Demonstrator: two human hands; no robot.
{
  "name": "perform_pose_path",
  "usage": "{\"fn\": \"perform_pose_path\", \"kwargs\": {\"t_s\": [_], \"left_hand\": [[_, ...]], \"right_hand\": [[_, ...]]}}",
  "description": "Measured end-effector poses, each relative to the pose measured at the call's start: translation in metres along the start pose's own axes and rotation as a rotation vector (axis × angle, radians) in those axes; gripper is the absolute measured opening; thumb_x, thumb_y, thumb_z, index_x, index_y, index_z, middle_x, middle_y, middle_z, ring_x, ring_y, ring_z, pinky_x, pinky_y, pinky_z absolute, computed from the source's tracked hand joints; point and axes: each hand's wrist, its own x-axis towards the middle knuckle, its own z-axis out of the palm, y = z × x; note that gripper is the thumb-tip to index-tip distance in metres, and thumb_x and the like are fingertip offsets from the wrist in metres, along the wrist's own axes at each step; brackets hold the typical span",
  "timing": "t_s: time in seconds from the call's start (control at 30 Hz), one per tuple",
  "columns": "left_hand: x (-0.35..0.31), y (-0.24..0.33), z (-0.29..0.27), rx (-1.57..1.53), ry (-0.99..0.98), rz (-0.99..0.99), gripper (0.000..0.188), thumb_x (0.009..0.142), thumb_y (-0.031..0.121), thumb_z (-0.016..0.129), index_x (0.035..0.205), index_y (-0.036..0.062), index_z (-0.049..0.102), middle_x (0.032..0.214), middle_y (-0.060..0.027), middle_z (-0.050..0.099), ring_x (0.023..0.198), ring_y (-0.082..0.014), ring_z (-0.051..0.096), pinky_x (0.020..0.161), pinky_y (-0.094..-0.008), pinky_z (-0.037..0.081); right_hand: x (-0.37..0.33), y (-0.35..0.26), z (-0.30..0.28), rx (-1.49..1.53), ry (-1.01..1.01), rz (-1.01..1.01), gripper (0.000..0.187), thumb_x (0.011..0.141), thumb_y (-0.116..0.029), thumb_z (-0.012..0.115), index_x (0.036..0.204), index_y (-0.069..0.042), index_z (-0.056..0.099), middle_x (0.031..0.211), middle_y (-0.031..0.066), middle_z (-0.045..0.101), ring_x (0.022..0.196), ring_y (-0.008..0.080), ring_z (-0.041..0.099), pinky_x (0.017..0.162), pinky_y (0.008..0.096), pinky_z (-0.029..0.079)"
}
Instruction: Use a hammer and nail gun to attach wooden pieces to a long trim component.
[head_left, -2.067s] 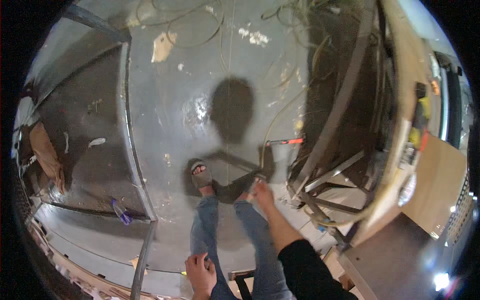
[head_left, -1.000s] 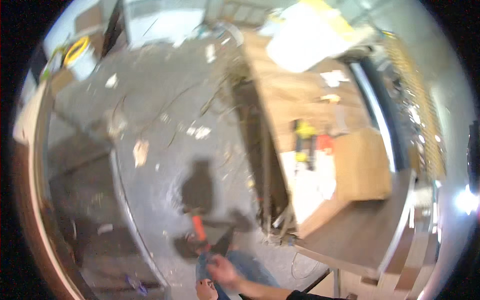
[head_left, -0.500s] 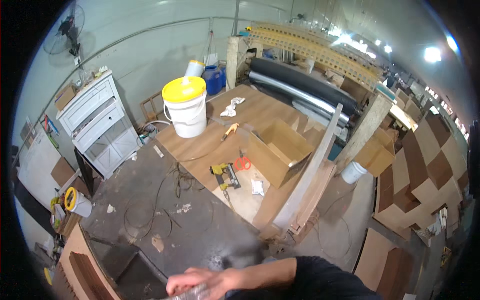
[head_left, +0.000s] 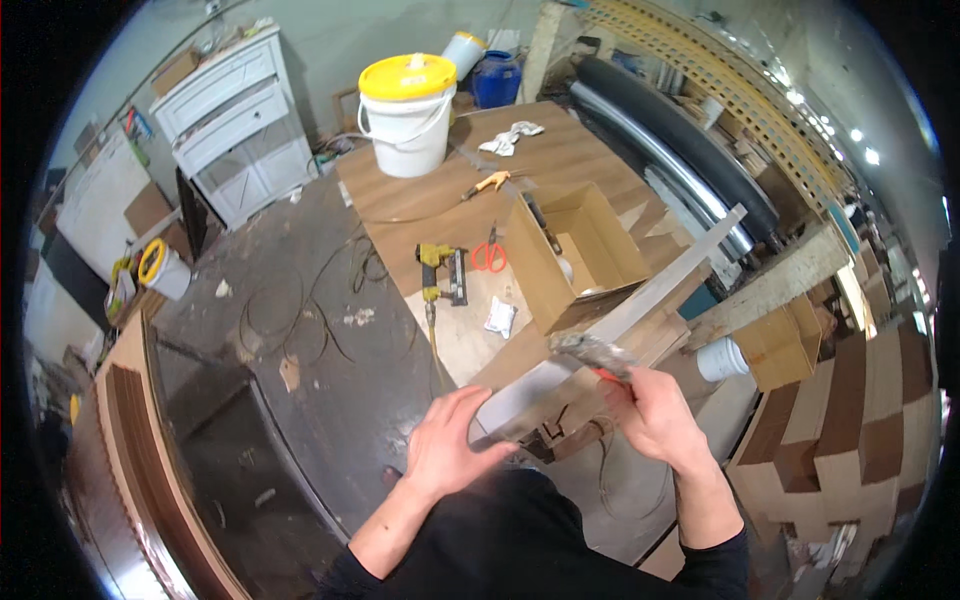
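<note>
My right hand (head_left: pixel 655 415) is closed round a blurred, shiny grey thing (head_left: pixel 592 352) with an orange-red part near the fingers; its kind is unclear. It is above the near part of a long narrow piece with a pale top (head_left: pixel 660 280) and brown side. My left hand (head_left: pixel 450 440), fingers and thumb apart, lies at that piece's near end. Beyond stands an open cardboard box (head_left: pixel 570 250) with a dark-handled tool inside. Left of the box are a yellow-black nail gun (head_left: pixel 440 273), orange-handled scissors (head_left: pixel 490 256) and a small white packet (head_left: pixel 500 317).
A white bucket with a yellow lid (head_left: pixel 408 115) stands on the brown board (head_left: pixel 540 150), near a white cloth (head_left: pixel 511 138) and an orange-handled tool (head_left: pixel 487 184). Rollers (head_left: pixel 670 160) lie behind. Hose loops (head_left: pixel 320 300) cover the floor at left; stacked boards (head_left: pixel 840 420) stand at right.
My view has shifted, and the left hand now shows at the long piece's near end. My right hand has come up from the lower edge to the piece, holding the shiny grey thing.
</note>
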Motion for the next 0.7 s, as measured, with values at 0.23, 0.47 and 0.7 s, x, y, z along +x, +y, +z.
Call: {"fn": "perform_pose_path", "kwargs": {"t_s": [0.23, 0.47, 0.7], "left_hand": [[0.000, 0.010, 0.035, 0.006, 0.040, -0.174, 0.048, 0.082, 0.027, 0.079, 0.122, 0.0072, 0.061, 0.108, -0.0141, 0.067, 0.103, -0.0356, 0.065, 0.087, -0.0442, 0.054], [-0.007, 0.015, 0.040, -0.007, 0.095, -0.216, 0.047, 0.082, 0.025, 0.079, 0.122, 0.0075, 0.061, 0.112, -0.0144, 0.067, 0.105, -0.0361, 0.064, 0.088, -0.0435, 0.053], [-0.007, 0.017, 0.042, 0.017, 0.090, -0.253, 0.047, 0.082, 0.026, 0.079, 0.121, 0.0079, 0.062, 0.109, -0.0140, 0.068, 0.105, -0.0360, 0.064, 0.088, -0.0433, 0.053]], "right_hand": [[0.015, 0.038, 0.012, -0.186, -0.178, -0.208, 0.020, 0.096, -0.021, 0.064, 0.094, -0.003, 0.058, 0.069, 0.0213, 0.060, 0.069, 0.0439, 0.062, 0.059, 0.0494, 0.048], [0.013, 0.054, 0.026, -0.235, -0.089, -0.395, 0.022, 0.097, -0.024, 0.063, 0.095, -0.003, 0.059, 0.068, 0.0216, 0.062, 0.067, 0.0417, 0.065, 0.058, 0.0500, 0.049], [0.028, 0.034, 0.006, -0.229, -0.180, -0.271, 0.022, 0.100, -0.026, 0.058, 0.098, -0.005, 0.059, 0.072, 0.0190, 0.065, 0.068, 0.0416, 0.065, 0.060, 0.0505, 0.051]]}}
